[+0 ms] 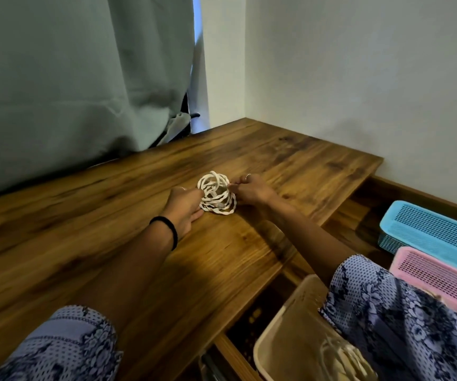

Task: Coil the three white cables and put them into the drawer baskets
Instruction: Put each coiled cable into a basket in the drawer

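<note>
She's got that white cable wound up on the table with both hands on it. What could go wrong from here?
1. The coiled white cable looks loose and uneven, with nothing visibly tying it; when the left hand and right hand lift it, the loops may spring apart.
2. The beige basket already seems to hold a white cable, so cables could tangle there. The blue basket or pink basket looks safer.
</note>
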